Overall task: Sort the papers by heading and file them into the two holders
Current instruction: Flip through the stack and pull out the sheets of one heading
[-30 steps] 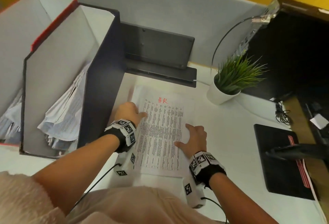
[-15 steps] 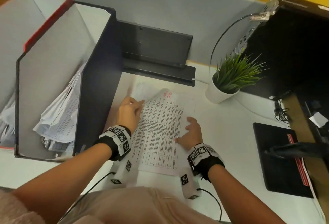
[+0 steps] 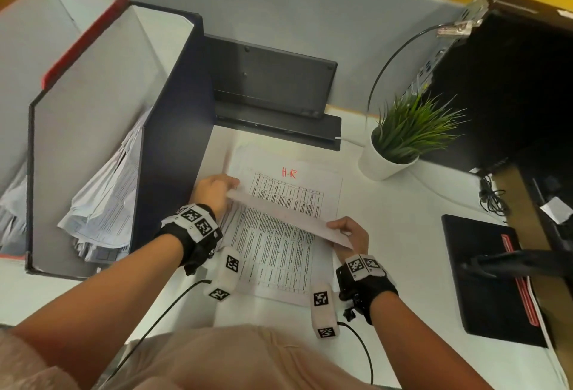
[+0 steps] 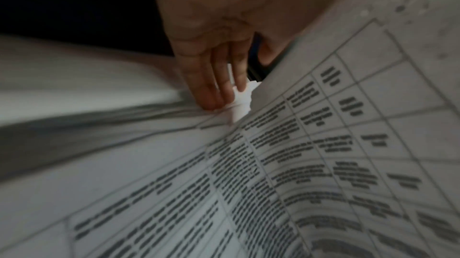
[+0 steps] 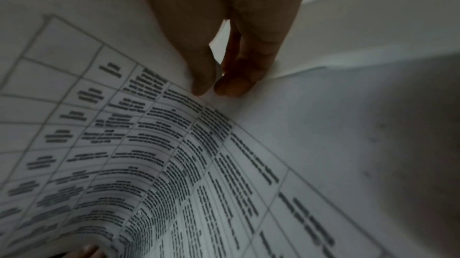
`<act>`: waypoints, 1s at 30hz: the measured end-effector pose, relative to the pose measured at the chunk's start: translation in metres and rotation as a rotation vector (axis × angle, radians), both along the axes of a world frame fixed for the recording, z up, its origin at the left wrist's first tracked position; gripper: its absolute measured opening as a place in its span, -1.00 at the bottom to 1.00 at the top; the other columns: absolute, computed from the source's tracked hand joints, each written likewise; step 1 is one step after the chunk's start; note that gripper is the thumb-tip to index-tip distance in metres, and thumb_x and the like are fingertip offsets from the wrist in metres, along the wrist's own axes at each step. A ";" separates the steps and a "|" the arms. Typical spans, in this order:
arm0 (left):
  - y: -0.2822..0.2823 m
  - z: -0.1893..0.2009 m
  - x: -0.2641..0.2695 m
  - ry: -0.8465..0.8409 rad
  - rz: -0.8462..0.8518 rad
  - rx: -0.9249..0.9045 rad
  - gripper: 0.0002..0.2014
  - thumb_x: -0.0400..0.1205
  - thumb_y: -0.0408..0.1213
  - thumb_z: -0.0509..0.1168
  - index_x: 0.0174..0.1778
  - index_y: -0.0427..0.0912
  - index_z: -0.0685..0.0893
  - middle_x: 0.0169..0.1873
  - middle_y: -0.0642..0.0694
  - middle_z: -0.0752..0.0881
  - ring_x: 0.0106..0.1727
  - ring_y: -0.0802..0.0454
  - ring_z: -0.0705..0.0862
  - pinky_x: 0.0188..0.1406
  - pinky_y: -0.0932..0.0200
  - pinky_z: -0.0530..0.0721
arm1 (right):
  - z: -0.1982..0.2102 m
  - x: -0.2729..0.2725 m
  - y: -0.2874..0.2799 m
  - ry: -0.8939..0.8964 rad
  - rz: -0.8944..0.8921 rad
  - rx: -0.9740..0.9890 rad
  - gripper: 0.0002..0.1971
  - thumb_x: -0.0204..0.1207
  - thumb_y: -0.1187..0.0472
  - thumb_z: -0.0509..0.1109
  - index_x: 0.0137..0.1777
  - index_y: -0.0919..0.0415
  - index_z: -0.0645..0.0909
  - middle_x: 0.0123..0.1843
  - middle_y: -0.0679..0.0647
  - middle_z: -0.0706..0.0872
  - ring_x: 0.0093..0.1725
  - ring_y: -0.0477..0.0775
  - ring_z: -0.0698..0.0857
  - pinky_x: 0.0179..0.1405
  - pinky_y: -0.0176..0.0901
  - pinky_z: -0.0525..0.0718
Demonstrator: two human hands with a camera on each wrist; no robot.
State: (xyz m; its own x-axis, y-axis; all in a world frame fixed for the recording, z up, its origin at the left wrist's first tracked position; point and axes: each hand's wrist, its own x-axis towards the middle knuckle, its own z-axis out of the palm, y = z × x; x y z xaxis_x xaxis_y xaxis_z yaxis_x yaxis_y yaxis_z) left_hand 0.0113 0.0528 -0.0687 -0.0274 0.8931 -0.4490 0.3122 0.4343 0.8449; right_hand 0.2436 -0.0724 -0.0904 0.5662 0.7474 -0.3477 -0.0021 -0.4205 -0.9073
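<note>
Right hand: the right hand (image 3: 348, 234) pinches the near right edge of the top sheet (image 3: 273, 234), thumb against fingertips (image 5: 231, 85), palm down, wrist just above the desk (image 3: 387, 203).
Left hand: the left hand (image 3: 214, 192) pinches the sheet's far left corner; in its wrist view the fingers (image 4: 211, 89) reach down to the stack below.
Top sheet: peeled up and curled back toward the person, blank underside showing, its near end on the stack.
Handling: thin, light and floppy, it likely buckles or creases if pulled from one point, so opposite edges suit it.
Stack: the stack of papers (image 3: 294, 191) lies flat mid-desk, the next page headed "H·R" in red.
Holders: the dark holder (image 3: 173, 141) stands just left of the stack with crumpled sheets inside; the red-edged holder (image 3: 83, 39) stands beyond it.
</note>
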 end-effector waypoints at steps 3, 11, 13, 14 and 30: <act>0.009 0.002 -0.001 0.106 0.008 -0.102 -0.74 0.58 -0.15 0.30 -0.37 -0.21 0.63 -0.37 -0.13 0.69 -0.23 -0.12 0.69 -0.27 0.14 0.63 | 0.002 -0.002 0.001 0.056 -0.042 0.019 -0.60 0.37 0.71 0.25 -0.43 0.19 0.54 -0.35 0.09 0.56 -0.36 -0.06 0.49 -0.52 -0.62 0.45; 0.002 0.014 0.011 0.490 -0.192 -0.064 -0.56 0.35 0.00 0.55 -0.12 -0.34 0.77 -0.16 -0.18 0.78 -0.12 -0.09 0.74 -0.15 0.12 0.71 | 0.003 -0.005 0.003 0.295 -0.149 0.124 -0.57 0.40 0.76 0.09 -0.37 0.24 0.54 -0.58 0.03 0.62 -0.65 -0.29 0.58 -0.57 -0.55 0.54; 0.001 0.015 0.015 0.547 -0.198 -0.055 -0.51 0.32 0.06 0.56 -0.10 -0.32 0.76 -0.14 -0.19 0.78 -0.12 -0.12 0.75 -0.08 0.03 0.76 | 0.003 -0.006 0.003 0.279 -0.158 0.136 -0.56 0.37 0.77 0.11 -0.40 0.23 0.55 -0.42 0.16 0.58 -0.58 -0.24 0.61 -0.54 -0.56 0.54; 0.001 0.016 0.016 0.565 -0.197 -0.055 -0.50 0.31 0.07 0.56 -0.10 -0.32 0.75 -0.14 -0.20 0.78 -0.12 -0.14 0.75 -0.08 -0.01 0.77 | 0.004 -0.006 0.003 0.289 -0.164 0.138 -0.54 0.35 0.77 0.12 -0.47 0.23 0.56 -0.37 0.17 0.57 -0.51 -0.14 0.63 -0.55 -0.54 0.55; -0.009 0.009 0.012 0.504 -0.317 0.272 -0.71 0.63 -0.28 0.28 -0.33 -0.38 0.73 -0.45 -0.17 0.59 -0.39 -0.06 0.56 -0.25 0.08 0.66 | 0.001 -0.001 0.002 0.039 -0.048 -0.041 -0.65 0.35 0.57 0.45 -0.45 0.25 0.39 -0.44 0.13 0.55 -0.58 -0.19 0.59 -0.65 -0.53 0.50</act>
State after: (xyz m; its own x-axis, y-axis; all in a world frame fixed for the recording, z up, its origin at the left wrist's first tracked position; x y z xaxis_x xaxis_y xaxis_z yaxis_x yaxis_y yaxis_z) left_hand 0.0236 0.0435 -0.0601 0.1079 0.9723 -0.2071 0.7767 0.0476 0.6280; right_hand 0.2422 -0.0703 -0.0892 0.5861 0.7044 -0.4003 -0.0579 -0.4563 -0.8879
